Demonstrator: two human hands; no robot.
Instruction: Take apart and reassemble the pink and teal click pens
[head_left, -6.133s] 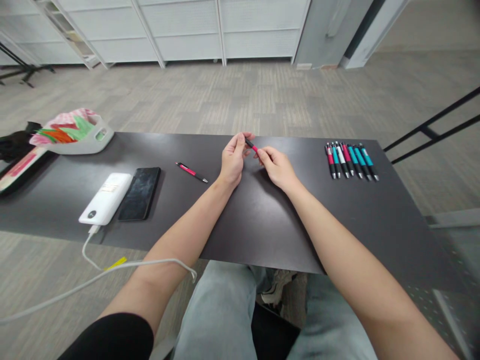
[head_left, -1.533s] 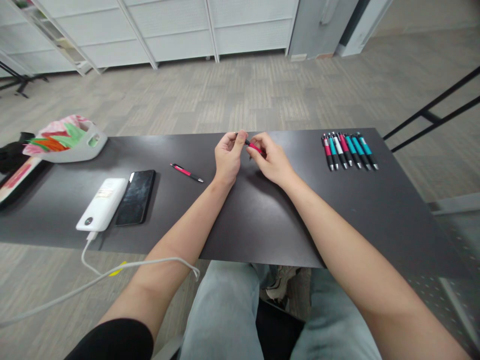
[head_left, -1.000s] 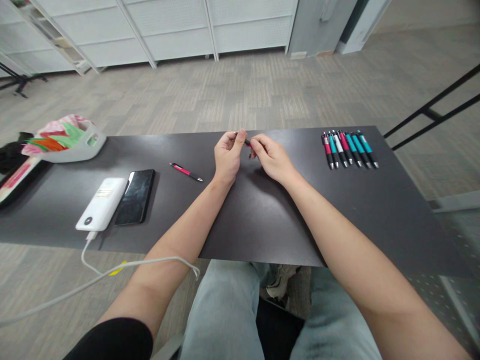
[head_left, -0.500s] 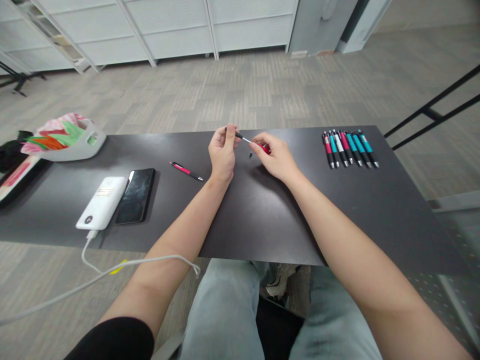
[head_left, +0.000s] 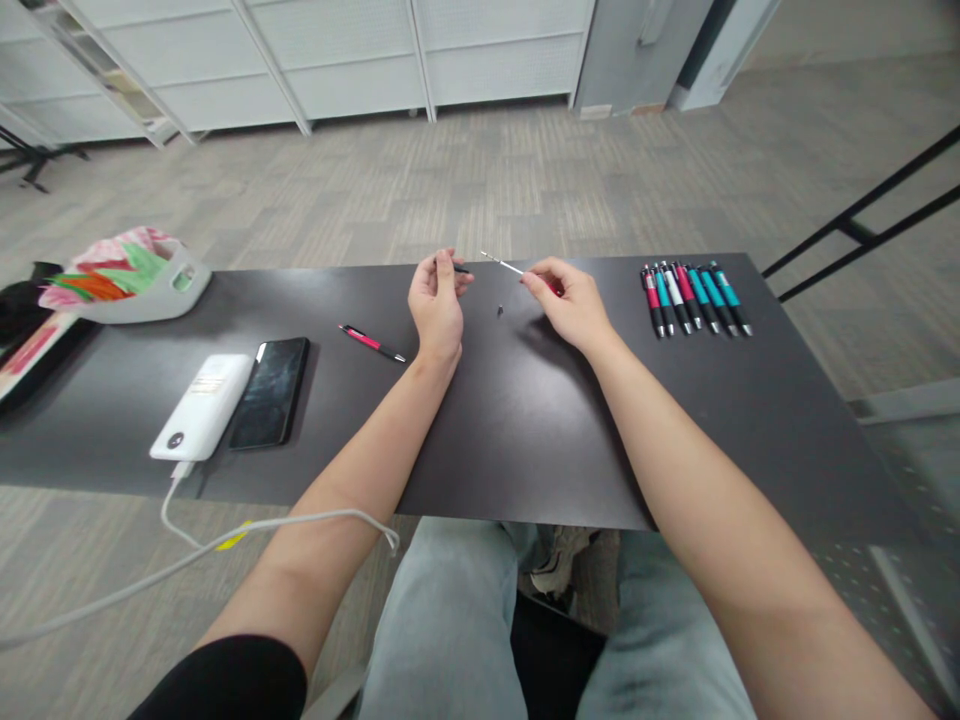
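My left hand [head_left: 439,298] is closed on a short black pen grip [head_left: 461,268], most of which its fingers hide. Between the fingers of my right hand [head_left: 566,300] is a red pen barrel [head_left: 556,287], mostly covered. A thin pen refill [head_left: 501,262] sticks out of that barrel toward the left, its end in the air apart from the grip. On the table below, a small dark pen tip [head_left: 500,311] lies between the hands. A whole red and black pen [head_left: 371,343] rests left of my left wrist.
Several pens [head_left: 694,298] in red, teal and white lie in a row at the right. To the left are a black phone [head_left: 271,392], a white power bank [head_left: 202,405] with a cable [head_left: 300,520] crossing my left forearm, and a white basket [head_left: 169,295] of colourful items.
The black grip has come off the refill. My right hand has moved right with the barrel, baring the refill's end; my left hand has shifted slightly left.
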